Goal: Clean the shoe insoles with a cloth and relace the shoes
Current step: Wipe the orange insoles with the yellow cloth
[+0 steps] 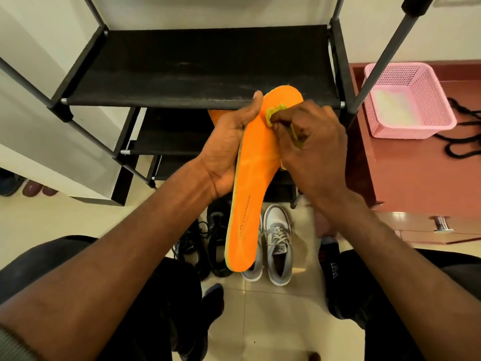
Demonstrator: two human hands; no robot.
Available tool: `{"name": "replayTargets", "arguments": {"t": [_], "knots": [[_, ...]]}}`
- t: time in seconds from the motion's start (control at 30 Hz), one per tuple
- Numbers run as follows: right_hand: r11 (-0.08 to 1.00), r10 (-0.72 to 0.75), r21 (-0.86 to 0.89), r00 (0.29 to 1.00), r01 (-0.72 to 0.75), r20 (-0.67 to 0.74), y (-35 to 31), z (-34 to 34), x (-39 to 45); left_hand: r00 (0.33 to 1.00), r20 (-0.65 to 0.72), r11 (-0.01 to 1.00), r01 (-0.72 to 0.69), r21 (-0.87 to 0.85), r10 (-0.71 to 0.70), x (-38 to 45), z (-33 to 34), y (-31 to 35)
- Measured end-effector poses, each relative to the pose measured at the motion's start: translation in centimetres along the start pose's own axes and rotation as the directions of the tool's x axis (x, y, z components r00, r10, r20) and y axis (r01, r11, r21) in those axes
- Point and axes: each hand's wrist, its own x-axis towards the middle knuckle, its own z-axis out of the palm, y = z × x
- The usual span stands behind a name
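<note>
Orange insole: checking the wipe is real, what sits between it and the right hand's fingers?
In the head view, a yellow-green cloth, pinched by the right hand, lies against the orange insole.

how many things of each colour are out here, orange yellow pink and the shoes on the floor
orange insoles: 2, one held, one behind it
yellow-green cloth: 1
pink basket: 1
grey-and-white shoes: 2
black shoes: 2
total: 8

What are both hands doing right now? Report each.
Left hand: gripping the long orange foam insole.
Right hand: pinching a small yellow-green cloth against it.
</note>
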Motion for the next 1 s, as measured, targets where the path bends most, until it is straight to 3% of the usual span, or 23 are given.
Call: {"name": "replayTargets", "arguments": {"t": [0.13,0.37,0.5,0.6,0.73,0.8,0.9,1.0], "knots": [[0.997,-0.001,0.074,1.0,-0.001,0.023,0.2,-0.3,0.2,0.999,0.01,0.999,-0.032,-0.004,0.032,-0.1,0.3,0.1],[0.976,-0.091,0.21,0.977,0.05,0.19,-1.5,0.0,-1.4,0.995,-0.078,0.995,-0.069,-0.079,0.062,0.3,-0.5,0.1],[0.996,0.025,0.078,0.996,-0.032,0.084,-0.6,0.2,-1.0,0.997,-0.06,0.995,-0.062,-0.076,0.057,0.3,-0.1,-0.2],[0.985,0.06,0.158,0.994,-0.074,0.09,-0.7,0.3,-0.7,0.997,-0.05,0.995,-0.064,-0.076,0.061,0.3,0.0,-0.3],[0.939,-0.08,0.343,0.983,0.019,0.165,-2.7,0.2,-1.5,0.998,-0.048,0.991,-0.045,-0.128,0.039,0.8,-0.8,-0.4],[0.943,-0.084,0.33,0.985,0.029,0.154,-2.7,0.4,-1.5,0.997,-0.06,0.991,-0.047,-0.127,0.039,0.8,-0.9,-0.4],[0.973,0.038,0.227,0.997,-0.053,0.071,-1.5,0.4,-0.8,0.997,-0.052,0.996,-0.053,-0.076,0.049,0.6,-0.5,-0.4],[0.949,0.046,0.305,0.993,-0.078,0.111,-2.1,0.5,-1.0,0.996,-0.07,0.993,-0.063,-0.096,0.056,0.8,-0.5,-0.6]]}}
